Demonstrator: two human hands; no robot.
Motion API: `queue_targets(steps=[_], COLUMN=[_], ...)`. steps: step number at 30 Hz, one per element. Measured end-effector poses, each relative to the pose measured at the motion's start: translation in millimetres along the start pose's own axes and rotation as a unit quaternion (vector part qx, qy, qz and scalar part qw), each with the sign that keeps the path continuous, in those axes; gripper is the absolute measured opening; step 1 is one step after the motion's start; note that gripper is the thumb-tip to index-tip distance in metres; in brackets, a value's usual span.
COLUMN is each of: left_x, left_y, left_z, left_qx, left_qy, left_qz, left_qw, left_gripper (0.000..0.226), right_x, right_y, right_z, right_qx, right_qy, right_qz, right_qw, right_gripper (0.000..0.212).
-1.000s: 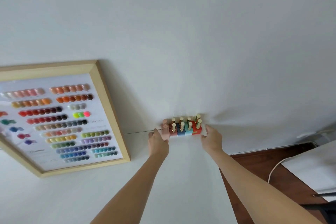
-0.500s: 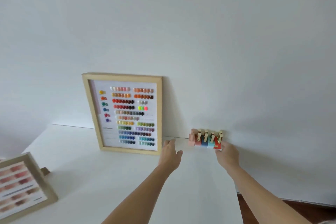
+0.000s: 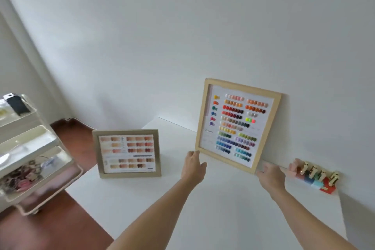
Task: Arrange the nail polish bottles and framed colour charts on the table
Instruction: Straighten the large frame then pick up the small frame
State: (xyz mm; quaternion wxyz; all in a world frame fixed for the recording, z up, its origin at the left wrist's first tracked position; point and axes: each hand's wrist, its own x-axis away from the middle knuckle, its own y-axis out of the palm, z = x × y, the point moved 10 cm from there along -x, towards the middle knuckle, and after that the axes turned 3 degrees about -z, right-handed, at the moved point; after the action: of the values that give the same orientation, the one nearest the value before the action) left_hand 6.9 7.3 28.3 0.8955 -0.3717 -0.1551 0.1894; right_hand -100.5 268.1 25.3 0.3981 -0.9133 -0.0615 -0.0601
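Beside white table (image 3: 203,209), cart trays (image 3: 30,140) hold blurred items.

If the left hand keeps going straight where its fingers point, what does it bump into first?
Probably the large framed colour chart: the left hand points up at its lower left corner, right beside it. Whether the fingers already touch the frame is unclear.

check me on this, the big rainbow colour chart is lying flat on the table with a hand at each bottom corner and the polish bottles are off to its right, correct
Not quite. The big colour chart is not lying flat: the head view shows it upright, leaning back against the wall. The rest holds: the left hand is at its bottom left corner, the right hand at its bottom right corner, and the nail polish bottles stand to its right.
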Motion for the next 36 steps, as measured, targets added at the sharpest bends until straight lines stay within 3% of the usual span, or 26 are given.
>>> queue_targets(steps=[6,10,17,27,36], left_x=[17.4,33.5,52.8,33.8,-22.5], left_y=[-95.6,-156.5,-233.9,-262.6,-268.1], left_z=[-93.3,-150.3,-232.1,-293.5,-313.6], left_qx=[0.000,0.022,0.032,0.042,0.026], left_qy=[-0.025,-0.036,-0.056,-0.067,-0.044], left_qz=[0.045,0.087,0.139,0.156,0.162], left_qw=[0.999,0.995,0.988,0.985,0.985], left_gripper=[0.054,0.049,0.047,0.057,0.065], right_x=[48.2,77.9,115.3,116.6,88.2], right_y=[74.4,119.7,186.0,258.7,301.2], right_z=[-70.8,-113.3,-180.8,-230.8,-263.9], right_qx=[-0.014,-0.032,-0.050,-0.047,-0.039], right_qy=[-0.024,-0.029,-0.065,-0.139,-0.272], right_qz=[-0.035,-0.049,-0.080,-0.114,-0.100], right_qw=[0.999,0.998,0.993,0.983,0.956], right_gripper=[0.044,0.039,0.050,0.062,0.080])
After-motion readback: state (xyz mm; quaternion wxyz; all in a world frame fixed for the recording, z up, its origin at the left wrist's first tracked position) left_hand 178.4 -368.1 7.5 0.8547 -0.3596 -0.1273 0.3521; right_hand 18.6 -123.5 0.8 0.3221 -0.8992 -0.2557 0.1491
